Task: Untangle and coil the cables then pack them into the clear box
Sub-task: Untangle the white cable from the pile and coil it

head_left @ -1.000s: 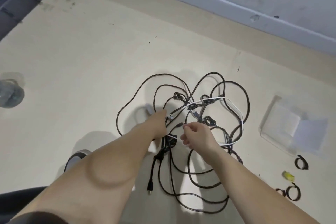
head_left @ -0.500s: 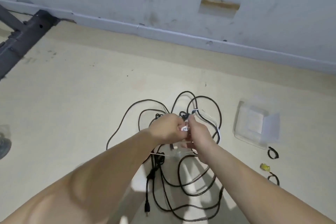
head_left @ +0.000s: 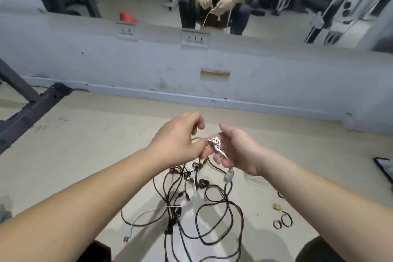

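A knot in the white cable (head_left: 217, 142) is held up between my two hands, above the floor. My left hand (head_left: 180, 138) pinches the cable at the knot's left side. My right hand (head_left: 238, 151) grips it on the right, and a grey plug (head_left: 228, 176) dangles below the fingers. Underneath, a tangle of black cables (head_left: 204, 208) with several knots hangs and spreads on the floor. Another white cable end with a plug (head_left: 127, 237) lies at the lower left. The clear box (head_left: 258, 179) is mostly hidden behind my right forearm.
Small black cable ties (head_left: 284, 220) and a yellow piece (head_left: 277, 206) lie on the floor at the right. A dark metal frame (head_left: 32, 108) stands at the left. A wall with sockets (head_left: 194, 39) and a mirror runs ahead. A dark flat object (head_left: 385, 168) sits at the right edge.
Both hands have risen off the floor with the white cable's knot, dragging part of the black tangle up. The camera has tilted up, so the wall and mirror now show.
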Available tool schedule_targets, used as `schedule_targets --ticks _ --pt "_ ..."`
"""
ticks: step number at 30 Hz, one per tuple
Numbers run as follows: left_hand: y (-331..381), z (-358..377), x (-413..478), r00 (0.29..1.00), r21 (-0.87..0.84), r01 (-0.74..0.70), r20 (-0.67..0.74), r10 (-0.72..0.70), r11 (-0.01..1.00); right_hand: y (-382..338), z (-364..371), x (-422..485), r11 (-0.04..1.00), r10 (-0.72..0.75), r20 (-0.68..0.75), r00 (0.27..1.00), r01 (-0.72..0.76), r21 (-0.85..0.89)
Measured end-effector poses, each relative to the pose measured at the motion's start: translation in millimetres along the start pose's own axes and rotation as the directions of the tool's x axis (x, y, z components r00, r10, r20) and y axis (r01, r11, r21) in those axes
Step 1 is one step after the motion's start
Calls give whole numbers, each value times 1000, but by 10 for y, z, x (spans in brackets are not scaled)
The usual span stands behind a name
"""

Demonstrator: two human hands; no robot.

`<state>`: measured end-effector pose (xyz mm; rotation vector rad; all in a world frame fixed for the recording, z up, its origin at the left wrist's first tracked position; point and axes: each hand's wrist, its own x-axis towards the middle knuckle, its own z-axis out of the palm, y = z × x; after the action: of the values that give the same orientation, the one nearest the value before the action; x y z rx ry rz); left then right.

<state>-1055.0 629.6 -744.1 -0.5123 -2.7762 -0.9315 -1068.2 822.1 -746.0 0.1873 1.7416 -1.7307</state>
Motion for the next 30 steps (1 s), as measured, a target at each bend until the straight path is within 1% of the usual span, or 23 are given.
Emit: schedule_targets --ticks 1,3,4,5,7,8,9,10,12,13,14,15,17,19,20,21,22,23,24,27,28,30 --pt "68 -97 -41 997 -13 -77 -31 76 997 -66 25 -107 999 -26 -20 999 26 -32" --pt "204 -224 -104 978 -96 -206 20 209 974 -173 66 -305 997 -67 -59 996 65 -37" --pt "272 -241 -140 969 -166 -231 48 242 959 -226 77 -398 996 -84 -63 995 83 -12" --pt "331 -235 -173 970 -238 -220 52 239 946 -283 86 -491 994 -100 -50 994 101 28" --pt "415 -220 -210 984 -326 -170 -7 177 930 -372 105 -650 988 -124 41 991 119 95" --pt "442 -212 -209 988 -338 -151 -39 146 929 -396 118 -714 986 -142 100 985 133 96" --pt "467 -212 -203 991 -338 -131 -54 120 932 -394 120 -753 983 -178 141 974 169 69" --pt "477 -210 -187 994 -329 -104 -55 90 938 -370 103 -767 972 -231 145 962 234 1" --pt "464 -203 -152 999 -354 -13 -40 -2 935 -297 66 -769 915 -334 69 940 341 -215" --pt "428 -180 -146 998 -374 44 -28 -58 926 -262 32 -751 886 -360 22 933 349 -306" --pt "383 -147 -150 994 -391 98 -11 -112 915 -231 -14 -709 871 -370 -12 929 342 -352" --pt "340 -117 -160 987 -409 151 15 -159 900 -199 -51 -655 870 -371 -32 928 335 -363" --pt "255 -56 -179 965 -479 263 116 -237 837 -121 -95 -504 881 -374 -69 925 331 -340" --pt "200 -31 -175 941 -547 338 225 -254 766 -61 -104 -349 904 -374 -102 922 338 -261" --pt "164 -18 -169 938 -561 344 240 -250 753 -50 -109 -293 922 -359 -80 930 340 -188" --pt "124 -8 -159 939 -566 342 235 -250 750 -50 -117 -246 936 -339 -28 940 335 -106" --pt "83 -3 -140 941 -564 337 222 -256 754 -60 -131 -214 943 -329 32 944 330 -30" --pt "55 -4 -119 939 -566 343 218 -266 749 -71 -141 -194 942 -336 57 940 336 19" --pt "29 -2 -99 933 -577 360 231 -277 733 -67 -156 -173 937 -350 44 936 349 26" --pt "-10 3 -25 885 -621 465 345 -312 630 2 -190 -94 935 -351 -64 934 346 -79" --pt "-13 10 7 873 -624 486 374 -312 611 27 -198 -62 937 -343 -83 936 336 -95" --pt "-38 31 43 872 -607 487 384 -305 628 34 -199 6 945 -321 -117 940 312 -95"
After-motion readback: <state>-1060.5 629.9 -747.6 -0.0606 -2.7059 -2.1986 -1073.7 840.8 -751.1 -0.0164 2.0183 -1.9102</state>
